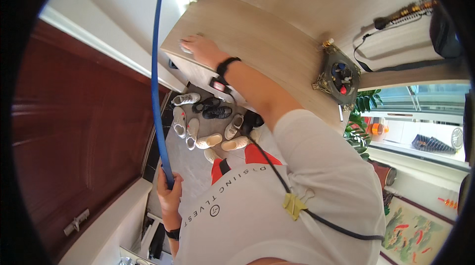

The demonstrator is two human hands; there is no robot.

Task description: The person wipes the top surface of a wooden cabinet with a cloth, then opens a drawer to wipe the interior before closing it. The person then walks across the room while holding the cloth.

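Note:
My left hand [169, 193], low on the left, is closed round the lower end of a long blue pole [157, 77]. The pole rises past the top of the view, so its upper end is out of sight. My right arm stretches across to a light wood cabinet top [247, 30]. There my right hand [202, 50] presses down near the left front corner, its fingers bent together. A small whitish bit [186, 49] shows at the fingertips; most of it is hidden under them. Each wrist wears a black band.
Several pairs of shoes [217, 112] lie on the grey floor below the cabinet. A dark red door [84, 131] stands at left. On the cabinet's right end sits a dark ornamental tray [340, 78] of small items. A black cable [277, 176] is clipped to my shirt.

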